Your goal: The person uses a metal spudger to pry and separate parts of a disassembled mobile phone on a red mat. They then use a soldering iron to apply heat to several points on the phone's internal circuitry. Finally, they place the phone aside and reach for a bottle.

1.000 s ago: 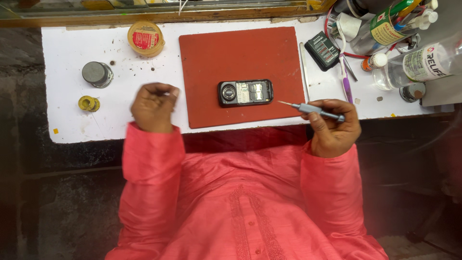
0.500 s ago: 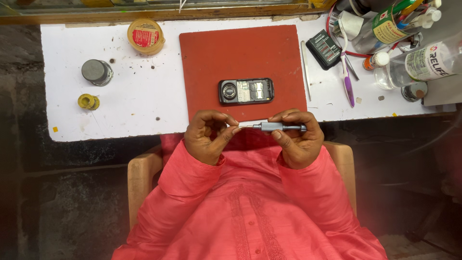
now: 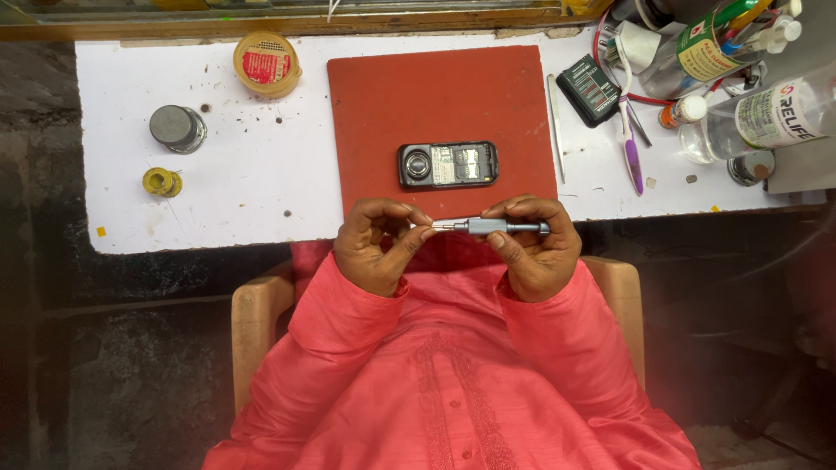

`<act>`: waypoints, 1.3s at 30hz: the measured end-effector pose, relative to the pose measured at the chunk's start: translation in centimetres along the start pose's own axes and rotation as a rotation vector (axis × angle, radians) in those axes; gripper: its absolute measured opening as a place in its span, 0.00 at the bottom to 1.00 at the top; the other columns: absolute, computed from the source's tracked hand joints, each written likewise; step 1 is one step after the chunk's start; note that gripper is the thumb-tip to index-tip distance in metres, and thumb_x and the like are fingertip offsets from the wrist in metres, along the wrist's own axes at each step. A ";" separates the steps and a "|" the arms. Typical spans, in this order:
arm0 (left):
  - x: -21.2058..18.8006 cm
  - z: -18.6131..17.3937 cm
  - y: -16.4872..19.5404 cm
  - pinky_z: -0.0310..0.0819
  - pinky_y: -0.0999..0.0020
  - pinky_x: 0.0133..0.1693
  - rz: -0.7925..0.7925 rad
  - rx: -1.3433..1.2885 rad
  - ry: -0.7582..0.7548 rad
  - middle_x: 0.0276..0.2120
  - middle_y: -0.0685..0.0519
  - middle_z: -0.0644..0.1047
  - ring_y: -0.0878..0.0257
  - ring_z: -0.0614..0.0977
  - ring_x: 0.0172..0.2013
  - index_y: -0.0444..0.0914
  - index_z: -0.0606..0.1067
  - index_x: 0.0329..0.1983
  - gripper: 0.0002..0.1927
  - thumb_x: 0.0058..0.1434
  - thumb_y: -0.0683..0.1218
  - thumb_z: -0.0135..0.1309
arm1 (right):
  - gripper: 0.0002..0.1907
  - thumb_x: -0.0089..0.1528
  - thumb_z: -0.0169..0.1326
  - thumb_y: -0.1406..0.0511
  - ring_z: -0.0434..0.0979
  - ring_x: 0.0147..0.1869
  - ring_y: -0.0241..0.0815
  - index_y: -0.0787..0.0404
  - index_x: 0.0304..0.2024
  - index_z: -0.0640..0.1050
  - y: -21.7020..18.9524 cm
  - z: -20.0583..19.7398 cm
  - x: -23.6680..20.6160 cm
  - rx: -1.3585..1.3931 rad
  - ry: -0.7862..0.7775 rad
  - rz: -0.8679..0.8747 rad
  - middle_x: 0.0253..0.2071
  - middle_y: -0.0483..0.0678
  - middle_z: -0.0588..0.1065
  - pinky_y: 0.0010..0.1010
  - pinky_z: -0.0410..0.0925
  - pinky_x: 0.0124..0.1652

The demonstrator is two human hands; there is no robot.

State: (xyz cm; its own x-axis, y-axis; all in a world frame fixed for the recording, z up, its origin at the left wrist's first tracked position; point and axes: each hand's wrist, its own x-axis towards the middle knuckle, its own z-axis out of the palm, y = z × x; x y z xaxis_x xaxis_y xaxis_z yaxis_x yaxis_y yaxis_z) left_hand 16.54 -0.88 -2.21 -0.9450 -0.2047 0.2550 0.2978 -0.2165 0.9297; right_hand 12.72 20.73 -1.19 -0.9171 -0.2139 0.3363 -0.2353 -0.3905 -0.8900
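Observation:
A grey precision screwdriver [image 3: 495, 227] lies level between both hands, just off the front edge of the white table [image 3: 244, 200]. My right hand [image 3: 533, 252] grips its handle. My left hand [image 3: 379, 244] pinches the thin metal tip with thumb and fingers. Just beyond the hands, an opened black phone [image 3: 448, 164] with its back cover off lies on a red mat [image 3: 440, 96]; its camera ring and card slots show.
Left of the mat stand a round yellow tin [image 3: 266, 63], a grey metal cylinder [image 3: 177, 128] and a small yellow spool [image 3: 161, 182]. To the right lie tweezers [image 3: 555, 122], a purple toothbrush [image 3: 629, 139], a black battery [image 3: 590, 87], bottles [image 3: 758, 117] and a tool cup.
A second ago the hands were apart, the right holding the screwdriver by the mat. They came together at the table's edge, and my left fingers now pinch the tip.

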 end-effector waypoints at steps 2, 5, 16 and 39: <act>0.0 0.0 0.0 0.72 0.78 0.37 -0.008 -0.024 0.010 0.41 0.51 0.81 0.72 0.79 0.37 0.40 0.69 0.50 0.18 0.64 0.32 0.62 | 0.18 0.65 0.58 0.79 0.79 0.61 0.46 0.66 0.55 0.70 0.0 0.0 0.0 0.009 0.000 -0.002 0.52 0.56 0.73 0.39 0.78 0.59; 0.1 -0.1 -0.1 0.71 0.78 0.38 0.012 0.000 0.012 0.41 0.51 0.81 0.72 0.77 0.36 0.39 0.69 0.50 0.19 0.64 0.32 0.63 | 0.18 0.65 0.57 0.79 0.79 0.61 0.46 0.66 0.55 0.70 -0.1 -0.1 0.1 0.022 -0.013 -0.005 0.53 0.57 0.74 0.39 0.78 0.60; 0.0 -0.2 0.1 0.72 0.77 0.37 0.018 0.002 0.012 0.41 0.51 0.81 0.71 0.79 0.38 0.40 0.69 0.49 0.18 0.64 0.32 0.62 | 0.18 0.65 0.57 0.79 0.79 0.61 0.45 0.66 0.55 0.70 -0.1 0.0 0.1 -0.008 -0.025 -0.007 0.53 0.56 0.74 0.38 0.78 0.60; 0.1 0.0 0.2 0.72 0.77 0.37 0.019 0.007 -0.005 0.41 0.51 0.81 0.71 0.79 0.38 0.40 0.69 0.49 0.17 0.64 0.32 0.62 | 0.18 0.65 0.58 0.79 0.79 0.62 0.45 0.66 0.55 0.70 0.1 -0.3 0.1 0.003 -0.016 -0.013 0.53 0.57 0.74 0.38 0.77 0.61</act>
State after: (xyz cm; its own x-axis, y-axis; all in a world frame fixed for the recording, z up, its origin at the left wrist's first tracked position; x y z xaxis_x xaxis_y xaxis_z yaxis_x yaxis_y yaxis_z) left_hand 16.52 -0.90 -1.98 -0.9400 -0.2039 0.2736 0.3143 -0.2059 0.9267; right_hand 12.55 20.96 -1.31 -0.9087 -0.2228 0.3530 -0.2464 -0.3964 -0.8844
